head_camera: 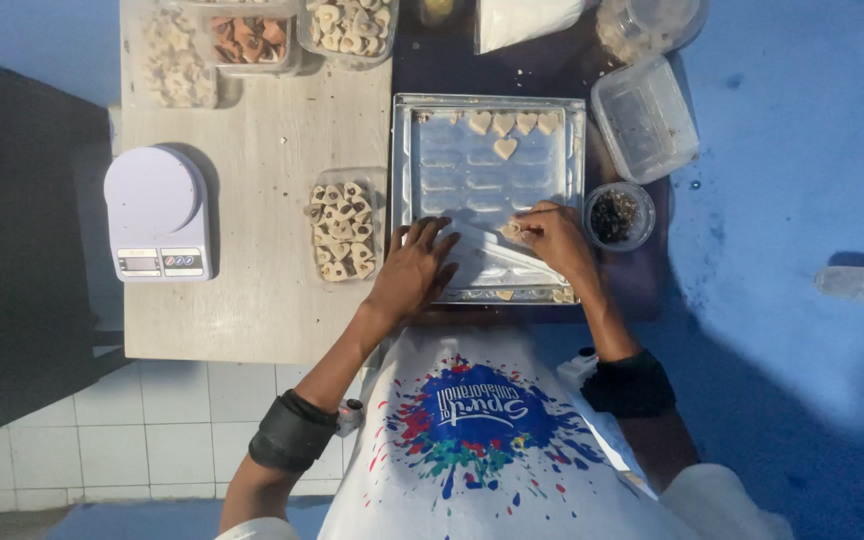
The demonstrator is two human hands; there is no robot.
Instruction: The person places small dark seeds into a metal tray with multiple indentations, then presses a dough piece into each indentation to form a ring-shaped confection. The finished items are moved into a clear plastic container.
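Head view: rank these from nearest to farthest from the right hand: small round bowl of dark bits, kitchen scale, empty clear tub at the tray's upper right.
From the right hand:
1. Round bowl of dark bits, just beside the hand.
2. Empty clear tub, up past the tray's corner.
3. Kitchen scale, far across the board, beyond the left hand.

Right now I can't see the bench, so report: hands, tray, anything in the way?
Left hand flat on tray. Right hand pinching a dough heart. Bowl close beside right hand.

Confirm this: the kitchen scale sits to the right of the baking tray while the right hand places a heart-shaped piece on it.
Not quite. In the head view the white kitchen scale sits left of the baking tray, on the wooden table. The right hand does hold a small heart-shaped piece over the tray.
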